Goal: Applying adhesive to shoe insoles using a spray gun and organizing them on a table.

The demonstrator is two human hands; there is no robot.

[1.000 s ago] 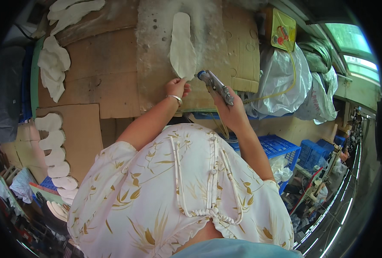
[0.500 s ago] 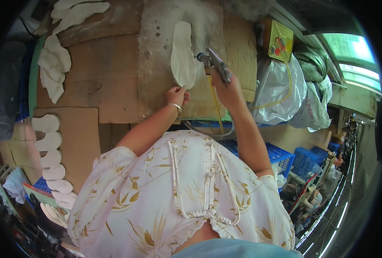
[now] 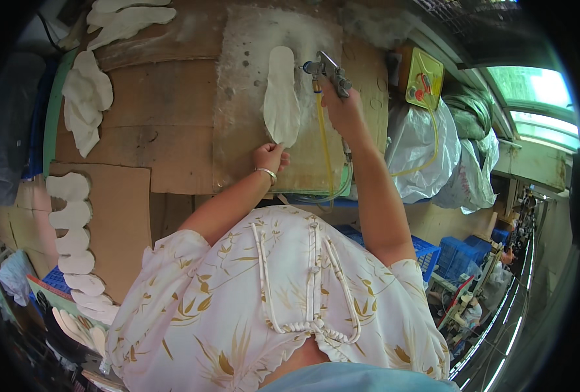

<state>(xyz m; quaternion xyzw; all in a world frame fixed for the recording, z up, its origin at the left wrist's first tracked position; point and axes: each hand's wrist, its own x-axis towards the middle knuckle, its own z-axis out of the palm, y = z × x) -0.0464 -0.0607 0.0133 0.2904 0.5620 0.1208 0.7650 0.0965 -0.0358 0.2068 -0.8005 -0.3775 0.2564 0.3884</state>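
Note:
A cream-white insole [image 3: 281, 95] lies lengthwise on a cardboard sheet [image 3: 237, 147] coated with whitish residue. My left hand [image 3: 271, 157] pinches its near end between thumb and fingers. My right hand [image 3: 343, 111] is wrapped round the grip of a metal spray gun [image 3: 329, 70], whose nozzle points left toward the insole from a short distance. A yellow hose [image 3: 324, 144] runs down from the gun. Whether spray is leaving the nozzle cannot be made out.
Loose insoles [image 3: 87, 98] are heaped at the left and far left. Overlapping insoles [image 3: 74, 215] line a cardboard piece [image 3: 123, 222] near my left arm. At the right, a yellow container [image 3: 424, 77] with a hose stands beside clear plastic bags [image 3: 427, 150]. Blue crates [image 3: 456, 255] sit lower right.
My right hand has raised the spray gun slightly away from me, toward the insole's far half. My left hand still pinches the near end. The whole view has shifted a little.

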